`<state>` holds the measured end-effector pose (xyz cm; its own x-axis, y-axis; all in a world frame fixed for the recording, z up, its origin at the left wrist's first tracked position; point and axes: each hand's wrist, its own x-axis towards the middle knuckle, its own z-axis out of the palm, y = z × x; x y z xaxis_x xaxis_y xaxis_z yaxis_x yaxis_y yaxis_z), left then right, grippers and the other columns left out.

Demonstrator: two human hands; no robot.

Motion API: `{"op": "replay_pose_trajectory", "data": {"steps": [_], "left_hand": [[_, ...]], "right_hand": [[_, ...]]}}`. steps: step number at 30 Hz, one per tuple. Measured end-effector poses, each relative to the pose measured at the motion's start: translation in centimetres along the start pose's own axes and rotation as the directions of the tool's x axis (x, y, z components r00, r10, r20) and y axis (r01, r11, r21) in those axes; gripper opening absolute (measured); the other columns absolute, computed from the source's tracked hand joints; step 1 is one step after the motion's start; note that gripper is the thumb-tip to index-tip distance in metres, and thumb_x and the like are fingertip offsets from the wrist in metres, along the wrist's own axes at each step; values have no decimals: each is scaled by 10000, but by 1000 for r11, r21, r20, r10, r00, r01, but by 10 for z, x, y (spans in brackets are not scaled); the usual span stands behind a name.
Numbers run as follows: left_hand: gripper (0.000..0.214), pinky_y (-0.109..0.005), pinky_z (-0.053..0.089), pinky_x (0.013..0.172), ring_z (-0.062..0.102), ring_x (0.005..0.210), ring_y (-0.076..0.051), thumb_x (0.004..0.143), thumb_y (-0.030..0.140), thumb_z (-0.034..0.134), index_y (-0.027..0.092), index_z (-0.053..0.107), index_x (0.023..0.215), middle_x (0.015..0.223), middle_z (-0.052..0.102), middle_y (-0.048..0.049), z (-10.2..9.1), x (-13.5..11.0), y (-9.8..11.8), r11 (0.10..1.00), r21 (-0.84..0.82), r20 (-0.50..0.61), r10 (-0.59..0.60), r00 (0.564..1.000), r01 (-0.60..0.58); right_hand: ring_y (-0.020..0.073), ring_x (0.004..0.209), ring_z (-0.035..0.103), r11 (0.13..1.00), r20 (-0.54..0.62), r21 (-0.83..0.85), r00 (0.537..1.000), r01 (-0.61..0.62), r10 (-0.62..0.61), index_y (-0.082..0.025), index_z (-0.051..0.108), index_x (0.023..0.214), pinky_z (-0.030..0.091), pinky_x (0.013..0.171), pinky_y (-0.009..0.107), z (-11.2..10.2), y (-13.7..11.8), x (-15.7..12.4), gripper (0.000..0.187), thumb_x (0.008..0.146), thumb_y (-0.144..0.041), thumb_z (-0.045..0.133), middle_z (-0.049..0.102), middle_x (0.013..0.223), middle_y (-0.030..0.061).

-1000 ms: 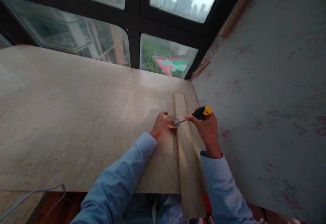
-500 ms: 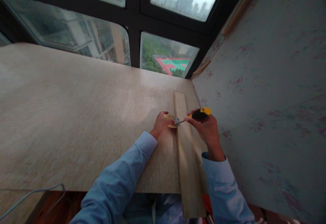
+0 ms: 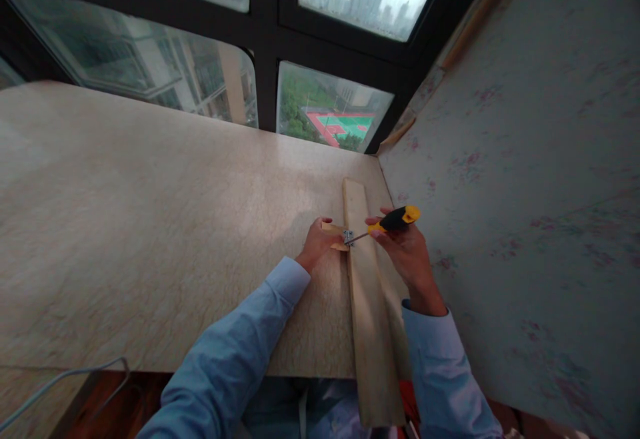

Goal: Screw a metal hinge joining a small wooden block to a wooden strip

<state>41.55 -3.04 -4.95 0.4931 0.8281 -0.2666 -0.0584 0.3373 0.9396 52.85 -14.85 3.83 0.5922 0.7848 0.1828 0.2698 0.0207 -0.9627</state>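
Note:
My right hand (image 3: pixel 404 247) is closed around a screwdriver (image 3: pixel 395 219) with a yellow and black handle. Its thin shaft slants down to the left, and the tip meets a small metal hinge (image 3: pixel 349 237). The hinge lies across the joint between a long wooden board (image 3: pixel 369 319) and a short wooden piece (image 3: pixel 341 247). My left hand (image 3: pixel 316 242) grips the short piece from the left, its fingers partly covering it and close to the hinge. Any screw under the tip is too small to make out.
The marbled tabletop (image 3: pixel 150 226) stretches left to a dark-framed window (image 3: pixel 267 46). A flowered wall (image 3: pixel 530 179) rises close on the right. The board's near end juts past the table's front edge. A grey cable (image 3: pixel 65 374) hangs over the front left.
The screwdriver handle has shifted slightly right and up, and the fingers of my right hand have loosened around it. My left hand and the wood hold their place.

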Motion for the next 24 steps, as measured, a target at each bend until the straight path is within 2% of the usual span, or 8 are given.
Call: {"op": "replay_pose_trajectory", "data": {"steps": [4,7,9,11,14,17,20,24], "left_hand": [[630,-288,503,684,618,734,-168,524,44,803,137,531,1084,839,631,-42,0,1,-1,999,-41,3,-22,1000,22],[640,-305,502,692,614,724,-171,518,45,804,137,526,1087,836,628,-44,0,1,-2,997,-65,10,-31,999,31],[636,-308,500,692,610,722,-171,520,49,802,134,524,1086,835,623,-43,0,2,-3,997,-69,15,-32,999,33],[630,-299,498,684,606,720,-164,536,52,794,133,514,1094,837,616,-41,0,2,-4,997,-73,24,-32,999,33],[651,-294,498,688,605,736,-162,549,85,804,136,495,1119,850,603,-36,-1,4,-7,996,-82,35,-20,999,23],[790,-316,501,727,610,794,-187,496,123,849,135,469,1188,884,598,-42,-3,4,-7,998,-54,39,-11,999,13],[907,-338,501,762,606,853,-214,442,105,861,126,448,1250,929,598,-59,-4,2,-5,1000,-6,32,-9,999,10],[953,-330,505,760,605,893,-226,452,87,840,136,417,1304,976,598,-71,-4,-1,-1,1000,-1,38,-14,999,14]], "right_hand": [[234,801,696,990,-245,-136,966,47,-79,-189,625,872,567,804,429,6,-2,4,407,610,-431,821,726,846,52],[205,763,684,988,-393,-94,908,119,-147,-197,611,870,570,755,389,7,-7,5,372,645,-429,794,700,805,22],[182,745,669,986,-448,-71,878,152,-168,-196,611,888,561,738,362,4,-9,6,364,661,-424,781,678,796,6],[160,719,644,987,-453,-63,877,147,-159,-193,619,877,545,707,330,-3,-8,7,348,670,-426,775,654,781,-6],[134,644,586,993,-419,-96,902,73,-107,-184,627,826,506,618,285,-14,1,8,330,679,-447,763,612,721,-20],[118,584,529,990,-387,-140,921,-8,-47,-177,628,806,467,552,260,-22,14,7,351,667,-471,760,570,664,-36],[123,588,529,991,-385,-125,923,-52,0,-174,630,809,474,550,265,-27,27,4,369,656,-485,757,563,658,-35],[134,591,546,991,-405,-104,914,-81,32,-168,625,791,486,549,271,-35,40,-1,379,656,-497,753,576,661,-19]]}}
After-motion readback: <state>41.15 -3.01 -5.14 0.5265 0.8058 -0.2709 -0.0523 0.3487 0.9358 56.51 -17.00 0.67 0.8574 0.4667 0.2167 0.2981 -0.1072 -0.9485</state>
